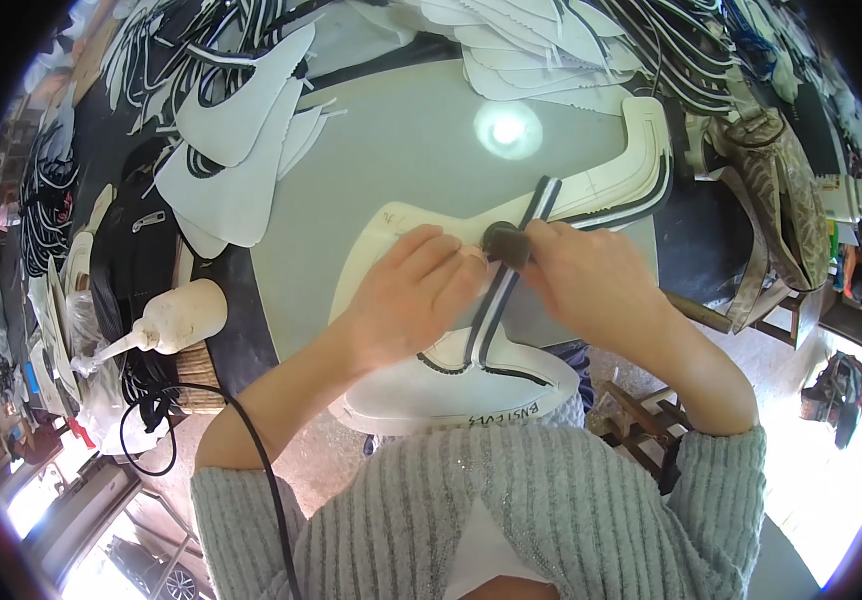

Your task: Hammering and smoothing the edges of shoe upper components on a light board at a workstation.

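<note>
A cream template board [371,245] lies in front of me on the grey tabletop, with a white shoe-upper piece [421,398] at its near end. Black-and-white striped trim [494,310] runs from that piece up between my hands, its free end sticking out beyond them. My left hand [416,290] is closed, fingertips pinched beside the trim; what they hold is hidden. With bent fingers my right hand [596,275] grips a small dark rounded piece [504,243] lying across the trim. I cannot make out its kind.
White cut pieces with striped trim [241,130] are heaped at the far left, more white pieces [536,50] at the far right. A white squeeze bottle [186,315] lies left. A black cable [251,425] crosses my left arm. A patterned bag [776,190] hangs right, near a wooden stool [641,425].
</note>
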Available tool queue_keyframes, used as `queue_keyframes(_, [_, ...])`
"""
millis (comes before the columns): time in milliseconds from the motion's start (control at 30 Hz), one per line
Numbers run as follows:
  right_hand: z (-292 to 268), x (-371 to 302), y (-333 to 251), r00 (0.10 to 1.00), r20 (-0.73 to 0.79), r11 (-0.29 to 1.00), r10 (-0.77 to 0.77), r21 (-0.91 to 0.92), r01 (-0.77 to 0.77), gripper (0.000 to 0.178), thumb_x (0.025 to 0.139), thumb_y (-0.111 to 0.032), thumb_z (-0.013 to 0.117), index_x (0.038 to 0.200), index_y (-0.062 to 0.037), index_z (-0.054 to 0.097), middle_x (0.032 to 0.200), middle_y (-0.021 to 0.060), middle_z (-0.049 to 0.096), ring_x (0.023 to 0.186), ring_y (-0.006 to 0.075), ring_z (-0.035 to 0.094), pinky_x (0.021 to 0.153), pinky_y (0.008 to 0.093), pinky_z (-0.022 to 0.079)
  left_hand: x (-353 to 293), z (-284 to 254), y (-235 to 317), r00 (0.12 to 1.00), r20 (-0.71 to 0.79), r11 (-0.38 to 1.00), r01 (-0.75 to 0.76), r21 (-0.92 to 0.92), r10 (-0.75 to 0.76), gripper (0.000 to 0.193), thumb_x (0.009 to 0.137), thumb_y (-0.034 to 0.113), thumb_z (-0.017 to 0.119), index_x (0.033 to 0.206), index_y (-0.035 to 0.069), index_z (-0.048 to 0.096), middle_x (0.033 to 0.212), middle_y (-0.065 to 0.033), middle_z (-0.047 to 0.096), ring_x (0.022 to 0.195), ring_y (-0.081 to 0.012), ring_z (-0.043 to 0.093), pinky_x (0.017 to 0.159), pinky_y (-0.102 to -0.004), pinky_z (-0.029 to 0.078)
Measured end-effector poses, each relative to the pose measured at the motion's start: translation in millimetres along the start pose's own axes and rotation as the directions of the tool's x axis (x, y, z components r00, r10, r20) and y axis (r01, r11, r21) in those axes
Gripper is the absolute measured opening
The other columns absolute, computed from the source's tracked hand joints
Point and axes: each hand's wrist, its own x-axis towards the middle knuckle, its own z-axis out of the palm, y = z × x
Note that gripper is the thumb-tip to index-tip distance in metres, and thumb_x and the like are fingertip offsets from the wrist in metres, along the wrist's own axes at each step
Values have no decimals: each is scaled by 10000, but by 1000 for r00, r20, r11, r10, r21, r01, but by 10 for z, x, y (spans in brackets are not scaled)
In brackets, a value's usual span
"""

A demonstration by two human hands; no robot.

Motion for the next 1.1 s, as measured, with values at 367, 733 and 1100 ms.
queue_keyframes(367, [-122, 7, 60, 981, -143, 865, 130, 500, -42, 227, 913, -190, 642, 894, 26, 575, 676, 165, 618, 638, 370, 611, 594, 443, 471, 49, 72, 37, 848, -19, 739, 449, -502, -529, 399, 825, 17, 731, 1164, 17, 521, 986, -120, 679, 907, -253, 693, 818, -340, 553])
queue_keyframes(733, [283, 179, 149, 983, -104, 927, 148, 361, -102, 343, 843, -188, 727, 921, 34, 478, 751, 183, 651, 771, 392, 658, 665, 458, 512, 260, 192, -8, 919, -80, 918, 375, -127, -387, 453, 814, -23, 711, 1193, 21, 467, 886, -100, 674, 831, -231, 704, 726, -311, 567])
queue_keyframes(1100, [277, 173, 150, 984, -103, 930, 144, 353, -99, 335, 839, -183, 731, 923, 36, 491, 821, 186, 661, 785, 390, 666, 686, 452, 519, 316, 166, -37, 906, -76, 903, 403, -149, -416, 448, 812, -24, 698, 1182, 22, 448, 831, -97, 669, 733, -229, 703, 674, -311, 573])
